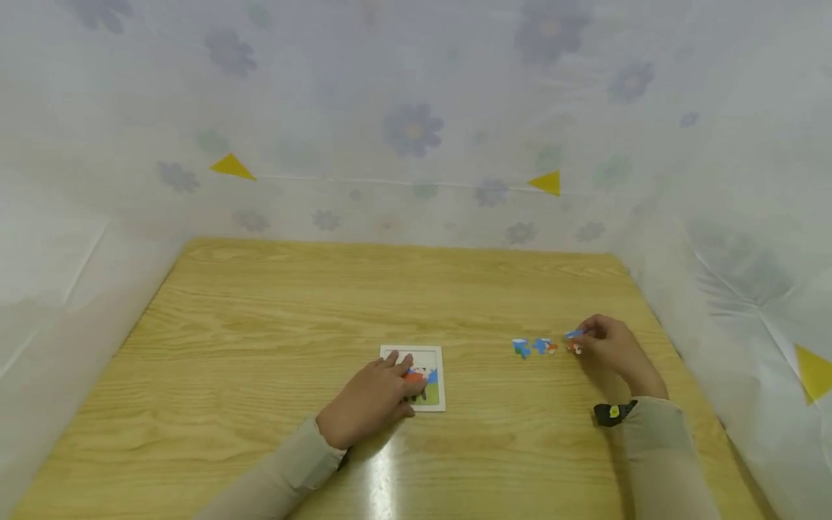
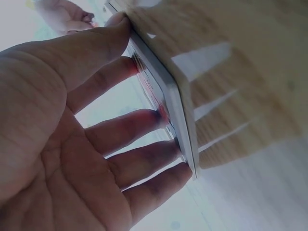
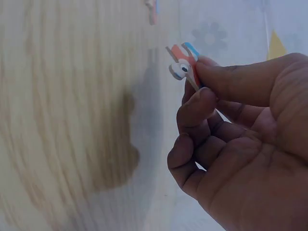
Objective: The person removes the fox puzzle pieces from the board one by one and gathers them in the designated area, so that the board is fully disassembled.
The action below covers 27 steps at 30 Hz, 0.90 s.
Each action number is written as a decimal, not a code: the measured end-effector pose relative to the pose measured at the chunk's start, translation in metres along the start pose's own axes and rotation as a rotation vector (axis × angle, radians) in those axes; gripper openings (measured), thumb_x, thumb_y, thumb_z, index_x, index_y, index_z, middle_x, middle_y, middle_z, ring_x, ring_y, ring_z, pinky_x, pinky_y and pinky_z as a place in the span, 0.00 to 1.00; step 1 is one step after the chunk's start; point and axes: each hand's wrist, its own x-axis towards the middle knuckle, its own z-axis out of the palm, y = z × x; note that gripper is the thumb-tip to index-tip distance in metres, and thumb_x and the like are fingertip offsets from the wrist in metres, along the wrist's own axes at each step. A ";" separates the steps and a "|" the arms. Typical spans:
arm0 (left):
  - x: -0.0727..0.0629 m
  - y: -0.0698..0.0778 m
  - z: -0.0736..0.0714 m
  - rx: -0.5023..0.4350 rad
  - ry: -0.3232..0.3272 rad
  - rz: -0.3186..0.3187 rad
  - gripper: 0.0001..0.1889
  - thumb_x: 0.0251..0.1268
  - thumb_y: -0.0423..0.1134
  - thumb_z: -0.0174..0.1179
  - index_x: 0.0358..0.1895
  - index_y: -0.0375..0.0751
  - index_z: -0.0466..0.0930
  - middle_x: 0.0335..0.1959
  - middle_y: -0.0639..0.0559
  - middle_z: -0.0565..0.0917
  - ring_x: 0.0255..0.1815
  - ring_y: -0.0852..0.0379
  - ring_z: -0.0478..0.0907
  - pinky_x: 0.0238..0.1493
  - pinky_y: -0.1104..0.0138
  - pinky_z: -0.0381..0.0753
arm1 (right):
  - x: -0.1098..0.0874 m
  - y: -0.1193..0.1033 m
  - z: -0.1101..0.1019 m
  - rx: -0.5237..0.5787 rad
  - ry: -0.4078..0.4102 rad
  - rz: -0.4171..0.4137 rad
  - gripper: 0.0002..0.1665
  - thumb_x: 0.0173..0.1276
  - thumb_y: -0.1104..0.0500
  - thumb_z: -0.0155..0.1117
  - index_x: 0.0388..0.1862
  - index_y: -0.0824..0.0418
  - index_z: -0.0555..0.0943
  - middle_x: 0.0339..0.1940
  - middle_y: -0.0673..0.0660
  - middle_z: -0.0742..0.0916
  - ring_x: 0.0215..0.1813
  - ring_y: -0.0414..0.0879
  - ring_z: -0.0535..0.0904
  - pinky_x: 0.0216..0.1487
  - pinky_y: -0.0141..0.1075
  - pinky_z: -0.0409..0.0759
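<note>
My left hand (image 1: 370, 401) lies over a square puzzle board (image 1: 441, 393) with a white rim. Its fingers are spread and mostly straight, the tips resting on the picture, while the thumb touches the near edge. Part of a red, blue and green picture shows beside the fingers. Off to the right, my right hand (image 1: 617, 354) pinches a jigsaw piece (image 3: 182, 67) between thumb and index finger. That piece is orange, white and blue with a printed eye, and is held above the table in the right wrist view. The other right fingers are curled.
Left of the right hand lie a blue-green jigsaw piece (image 1: 521, 349) and a blue-orange jigsaw piece (image 1: 543, 347). Both hands work over a wooden table (image 1: 292, 303). White flower-printed sheeting (image 1: 364, 202) stands behind it and along both sides.
</note>
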 end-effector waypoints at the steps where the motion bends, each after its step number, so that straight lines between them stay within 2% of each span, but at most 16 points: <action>1: 0.000 0.000 0.000 -0.006 -0.004 -0.003 0.16 0.60 0.50 0.74 0.45 0.50 0.83 0.56 0.41 0.84 0.58 0.39 0.82 0.51 0.51 0.85 | 0.002 0.002 0.002 -0.017 0.003 0.004 0.11 0.78 0.60 0.62 0.48 0.70 0.78 0.40 0.61 0.85 0.39 0.48 0.79 0.37 0.36 0.79; 8: 0.000 0.001 -0.001 -0.033 -0.006 -0.009 0.15 0.61 0.49 0.74 0.45 0.49 0.82 0.59 0.38 0.84 0.61 0.35 0.80 0.54 0.47 0.84 | 0.009 0.007 0.006 -0.128 -0.011 -0.006 0.12 0.76 0.59 0.66 0.45 0.69 0.80 0.36 0.58 0.85 0.37 0.49 0.79 0.38 0.43 0.78; 17: 0.000 0.000 -0.002 -0.019 -0.012 -0.019 0.16 0.62 0.50 0.74 0.49 0.50 0.84 0.61 0.37 0.83 0.63 0.35 0.79 0.57 0.47 0.83 | 0.008 0.005 0.009 -0.179 0.000 -0.004 0.13 0.75 0.59 0.66 0.46 0.70 0.79 0.42 0.65 0.85 0.45 0.60 0.81 0.44 0.53 0.80; 27: -0.001 0.000 0.001 -0.011 -0.010 -0.025 0.18 0.61 0.50 0.74 0.53 0.52 0.85 0.61 0.39 0.83 0.63 0.36 0.80 0.57 0.48 0.83 | 0.006 0.003 0.011 -0.145 -0.041 0.025 0.11 0.76 0.64 0.62 0.49 0.70 0.75 0.38 0.60 0.86 0.41 0.55 0.83 0.42 0.50 0.80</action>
